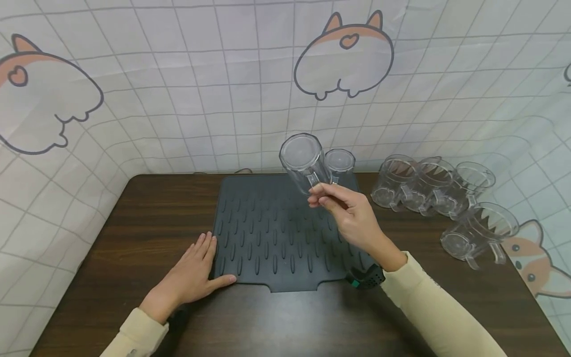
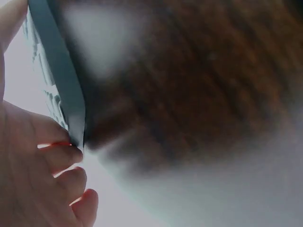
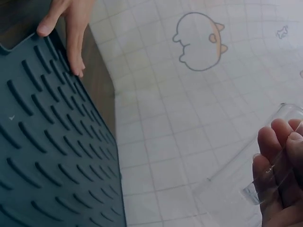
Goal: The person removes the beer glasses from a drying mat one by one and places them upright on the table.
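Note:
My right hand (image 1: 354, 215) grips a clear glass mug (image 1: 302, 152) by its handle above the far part of a dark drying mat (image 1: 276, 233). That mug is tilted, with its base up toward the head camera. In the right wrist view the curled fingers (image 3: 272, 146) show around the handle. Just behind, a second glass mug (image 1: 341, 161) stands base-up at the mat's far right. My left hand (image 1: 189, 275) rests at the mat's left edge, fingers straight and thumb along the near corner. The left wrist view shows those fingertips (image 2: 71, 182) beside the mat's rim.
Three glass mugs (image 1: 392, 181) stand in a row at the back right of the dark wooden table (image 1: 151, 213). Another glass mug (image 1: 479, 230) is nearer, by the right edge. A tile-patterned sheet (image 1: 232, 114) with cartoon dogs hangs around the table.

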The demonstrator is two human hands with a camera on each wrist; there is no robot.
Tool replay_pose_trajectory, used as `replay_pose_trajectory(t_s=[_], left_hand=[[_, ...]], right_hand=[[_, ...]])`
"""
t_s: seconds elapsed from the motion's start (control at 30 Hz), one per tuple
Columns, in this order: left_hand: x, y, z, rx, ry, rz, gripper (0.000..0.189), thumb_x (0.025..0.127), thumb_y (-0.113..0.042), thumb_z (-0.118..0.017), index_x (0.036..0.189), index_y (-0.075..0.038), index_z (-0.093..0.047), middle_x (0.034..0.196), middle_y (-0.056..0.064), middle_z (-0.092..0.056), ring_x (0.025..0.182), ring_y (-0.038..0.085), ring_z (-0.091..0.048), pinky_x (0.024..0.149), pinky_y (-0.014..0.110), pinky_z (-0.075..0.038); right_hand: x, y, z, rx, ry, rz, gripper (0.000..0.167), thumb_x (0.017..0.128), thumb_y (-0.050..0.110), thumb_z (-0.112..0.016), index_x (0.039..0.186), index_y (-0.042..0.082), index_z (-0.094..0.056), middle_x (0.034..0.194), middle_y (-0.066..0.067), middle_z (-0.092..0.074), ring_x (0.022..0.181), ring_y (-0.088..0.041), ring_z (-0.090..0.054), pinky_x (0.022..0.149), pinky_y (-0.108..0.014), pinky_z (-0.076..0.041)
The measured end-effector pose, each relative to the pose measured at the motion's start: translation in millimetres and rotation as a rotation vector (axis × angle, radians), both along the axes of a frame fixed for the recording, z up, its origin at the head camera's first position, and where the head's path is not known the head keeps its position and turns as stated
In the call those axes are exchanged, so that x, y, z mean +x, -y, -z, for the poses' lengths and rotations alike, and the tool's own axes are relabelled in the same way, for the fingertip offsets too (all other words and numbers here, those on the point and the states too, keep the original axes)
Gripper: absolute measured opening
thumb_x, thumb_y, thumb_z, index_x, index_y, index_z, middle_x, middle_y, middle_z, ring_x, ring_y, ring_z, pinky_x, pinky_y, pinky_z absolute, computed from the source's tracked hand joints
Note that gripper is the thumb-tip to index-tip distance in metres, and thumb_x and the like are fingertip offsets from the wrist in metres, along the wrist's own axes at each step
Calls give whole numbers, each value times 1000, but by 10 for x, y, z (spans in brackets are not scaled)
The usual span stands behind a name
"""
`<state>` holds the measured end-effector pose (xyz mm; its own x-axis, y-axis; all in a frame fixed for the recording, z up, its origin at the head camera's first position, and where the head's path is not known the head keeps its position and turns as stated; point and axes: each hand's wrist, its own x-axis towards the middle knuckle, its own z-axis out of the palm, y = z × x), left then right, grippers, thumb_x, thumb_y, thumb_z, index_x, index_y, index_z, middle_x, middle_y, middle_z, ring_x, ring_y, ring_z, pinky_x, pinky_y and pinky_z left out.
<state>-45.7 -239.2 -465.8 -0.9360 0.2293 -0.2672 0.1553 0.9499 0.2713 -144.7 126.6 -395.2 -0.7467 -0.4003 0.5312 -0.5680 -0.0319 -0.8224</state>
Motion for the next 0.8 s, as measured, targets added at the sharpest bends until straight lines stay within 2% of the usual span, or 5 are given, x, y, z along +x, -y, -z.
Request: replay_pose_trajectory(t_s=[0.1, 0.17, 0.43, 0.6, 0.8], left_hand=[[-5, 4, -23, 9, -36, -2, 111, 94, -74, -55, 160, 9, -23, 169, 32, -19, 159, 51, -16, 126, 68, -21], [-14, 6, -32, 16, -66, -6, 109, 95, -72, -55, 161, 8, -21, 170, 31, -20, 159, 50, -16, 127, 68, -21], [-102, -57, -107, 110, -198, -23, 98, 99, -63, -58, 165, -2, -18, 171, 24, -23, 160, 48, -19, 126, 68, -23], [-148, -140, -142, 257, -264, -72, 86, 101, -55, -61, 166, -12, -23, 169, 21, -32, 158, 48, -25, 121, 72, -29], [-180, -251, -196, 441, -337, -138, 75, 103, -44, -62, 163, -14, -29, 167, 18, -37, 154, 42, -35, 119, 69, -34]], right_hand=[[11, -25, -13, 14, -59, 4, 25, 97, -14, -58, 119, -14, -67, 107, -26, -72, 103, -1, -73, 93, -25, -62], [16, -39, -21, 19, -93, 9, 25, 96, -16, -58, 119, -15, -68, 106, -29, -71, 102, -1, -73, 92, -24, -62], [44, -84, -49, 67, -228, 74, 30, 91, -21, -61, 116, -9, -72, 100, -21, -73, 98, -3, -73, 89, -19, -60], [68, -119, -46, 156, -350, 135, 31, 88, -21, -64, 111, -3, -74, 96, -14, -75, 89, -15, -74, 86, -14, -58], [120, -146, -20, 228, -460, 164, 40, 88, -26, -56, 116, -3, -72, 99, -13, -73, 89, -22, -72, 88, -13, -56]])
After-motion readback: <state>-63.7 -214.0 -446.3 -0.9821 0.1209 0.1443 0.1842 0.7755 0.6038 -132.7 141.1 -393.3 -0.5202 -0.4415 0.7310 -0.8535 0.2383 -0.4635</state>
